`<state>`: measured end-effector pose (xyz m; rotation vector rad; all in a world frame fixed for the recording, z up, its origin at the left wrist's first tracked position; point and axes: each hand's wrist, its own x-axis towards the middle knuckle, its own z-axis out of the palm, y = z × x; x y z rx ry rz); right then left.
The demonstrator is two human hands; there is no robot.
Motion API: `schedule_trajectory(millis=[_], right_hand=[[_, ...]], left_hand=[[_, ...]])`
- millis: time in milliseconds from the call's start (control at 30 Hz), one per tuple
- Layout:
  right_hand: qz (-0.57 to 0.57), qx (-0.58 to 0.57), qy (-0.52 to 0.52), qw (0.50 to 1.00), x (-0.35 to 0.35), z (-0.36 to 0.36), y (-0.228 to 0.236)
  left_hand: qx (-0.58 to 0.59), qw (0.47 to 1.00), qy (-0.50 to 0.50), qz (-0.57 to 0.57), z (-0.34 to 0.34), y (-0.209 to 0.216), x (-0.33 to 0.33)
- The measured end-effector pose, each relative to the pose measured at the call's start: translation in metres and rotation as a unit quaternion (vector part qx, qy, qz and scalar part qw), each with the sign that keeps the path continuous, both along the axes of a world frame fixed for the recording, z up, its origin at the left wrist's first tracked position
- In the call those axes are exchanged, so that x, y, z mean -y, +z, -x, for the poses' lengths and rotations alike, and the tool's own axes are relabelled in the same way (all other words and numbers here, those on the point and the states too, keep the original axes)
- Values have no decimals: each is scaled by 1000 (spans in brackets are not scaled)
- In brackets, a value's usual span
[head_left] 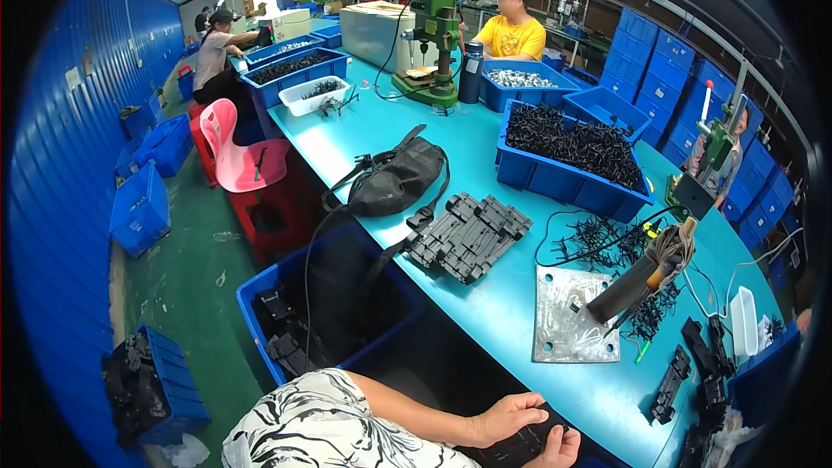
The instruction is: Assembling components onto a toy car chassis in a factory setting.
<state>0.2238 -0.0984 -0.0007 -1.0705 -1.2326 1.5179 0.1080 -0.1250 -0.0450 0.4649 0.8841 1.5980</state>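
Observation:
At the lower edge my left hand [513, 419] and my right hand [557, 449] hold a dark black plastic part [518, 448] between them. The fingers of both hands are closed on its edges, and much of the part is hidden by my hands and its dark surroundings. Ahead of them on the turquoise table [494, 316] lies a square metal plate [559, 338] with a thick brown tube standing aslant on it, wrapped with cord at its top. Farther off is a neat layer of black plastic parts [468, 238], with a black bag [399, 178] behind it.
A blue bin [572, 184] heaped with small black pieces stands beyond the plate; loose black pieces [594, 243] and cables lie nearby. More black parts [669, 386] are at the right edge. A green drill press [433, 35] stands at the back. Several people sit around the table.

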Motion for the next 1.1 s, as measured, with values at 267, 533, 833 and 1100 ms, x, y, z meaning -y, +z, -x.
schedule_trajectory(millis=[267,533,833,1100], right_hand=[[-104,33,-99,989,-3,6,4],[-272,157,-150,938,-12,0,16],[-449,308,-78,835,-2,1,27],[-497,332,-45,800,-6,-3,10]], left_hand=[[-35,998,-4,-51,4,16,-5],[-92,988,-2,-121,-5,32,-15],[-151,983,-42,-97,2,29,-23],[-205,974,-79,-62,6,49,-21]])
